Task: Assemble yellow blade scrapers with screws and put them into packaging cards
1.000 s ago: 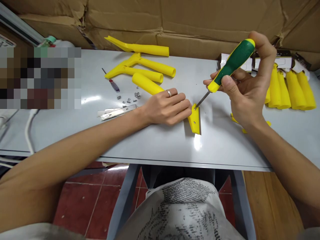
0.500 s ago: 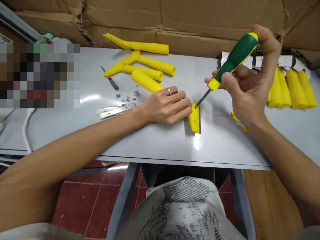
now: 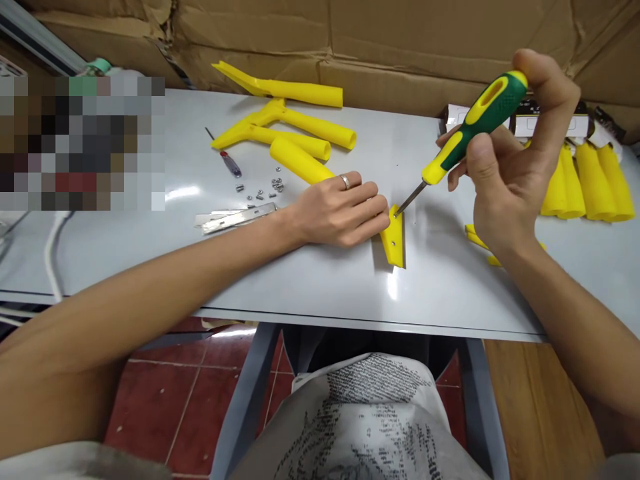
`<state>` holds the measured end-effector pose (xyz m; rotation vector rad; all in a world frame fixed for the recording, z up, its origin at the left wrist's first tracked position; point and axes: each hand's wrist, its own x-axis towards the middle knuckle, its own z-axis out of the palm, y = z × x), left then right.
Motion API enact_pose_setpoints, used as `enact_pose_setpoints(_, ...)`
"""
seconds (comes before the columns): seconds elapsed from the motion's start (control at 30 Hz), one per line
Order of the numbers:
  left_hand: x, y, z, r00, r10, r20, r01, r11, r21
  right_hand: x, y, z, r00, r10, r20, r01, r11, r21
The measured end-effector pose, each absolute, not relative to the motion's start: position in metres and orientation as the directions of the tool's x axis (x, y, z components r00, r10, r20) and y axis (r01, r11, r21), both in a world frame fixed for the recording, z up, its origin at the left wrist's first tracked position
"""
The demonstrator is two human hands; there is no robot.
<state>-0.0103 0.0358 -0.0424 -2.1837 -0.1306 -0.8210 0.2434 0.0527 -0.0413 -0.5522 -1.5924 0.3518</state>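
Observation:
My left hand point(image 3: 345, 210) is closed over a yellow plastic scraper point(image 3: 300, 160), pressing it to the table. The scraper's tubular handle sticks out past the back of the hand, and its flat head shows on the right with two small screws in it. Between the thumb and fingers of my right hand point(image 3: 515, 167) is a green and yellow screwdriver point(image 3: 480, 120), tilted, its butt against a bent finger. The screwdriver's tip meets the upper screw point(image 3: 395, 215); the lower screw point(image 3: 393, 244) sits in the head. My palm hides the scraper's middle.
More yellow scrapers point(image 3: 305, 93) lie at the back. Left of my hand are loose screws point(image 3: 277, 183), metal blades point(image 3: 237, 219) and a small screwdriver point(image 3: 230, 165). Yellow handles point(image 3: 590, 180) with black-and-white packaging and small yellow pieces point(image 3: 480, 239) lie right. Cardboard point(image 3: 390, 40) walls the back.
The screwdriver handle has turned, now showing a yellow inset on its side, and my right fingers have shifted around it. My left hand keeps its hold on the scraper; the view moved slightly.

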Motion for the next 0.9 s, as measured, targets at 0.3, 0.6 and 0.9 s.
enact_pose_setpoints(0.3,-0.009,0.035,-0.040,0.769,-0.172,0.616,0.355,-0.687,-0.634,0.250,0.052,-0.038,0.027,0.505,0.863,0.305,0.818,-0.488)
enact_pose_setpoints(0.6,-0.008,0.034,-0.037,0.766,-0.178,0.618,0.349,-0.692,-0.632,0.252,0.048,-0.033,-0.050,0.512,0.857,0.117,0.856,-0.504)
enact_pose_setpoints(0.9,-0.011,0.037,-0.042,0.798,-0.149,0.584,0.341,-0.688,-0.641,0.251,0.056,-0.038,0.030,0.463,0.886,0.122,0.878,-0.463)
